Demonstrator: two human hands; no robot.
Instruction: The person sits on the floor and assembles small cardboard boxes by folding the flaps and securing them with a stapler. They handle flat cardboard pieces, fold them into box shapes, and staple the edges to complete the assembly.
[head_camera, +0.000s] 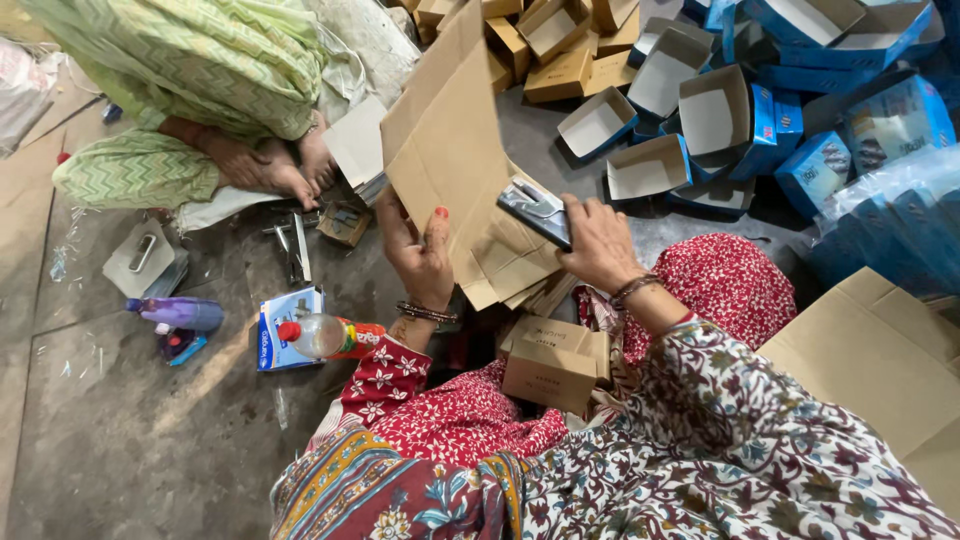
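Note:
My left hand (418, 252) grips the near edge of a flat brown cardboard sheet (448, 140) that stands up in front of me, its lower flaps folded. My right hand (598, 243) holds a grey metal stapler (537, 210) pressed against the folded flaps of that sheet. A finished small brown box (550, 365) rests on my lap in red patterned cloth, just below both hands.
Another person in green patterned clothes (190, 70) sits cross-legged at the upper left, feet near a stack of flat cardboard. Brown boxes (560, 72) and open blue boxes (715, 120) are piled at the back right. A clear bottle with a red cap (325, 335), a purple bottle (180, 313) and a large cardboard sheet (880, 360) lie nearby.

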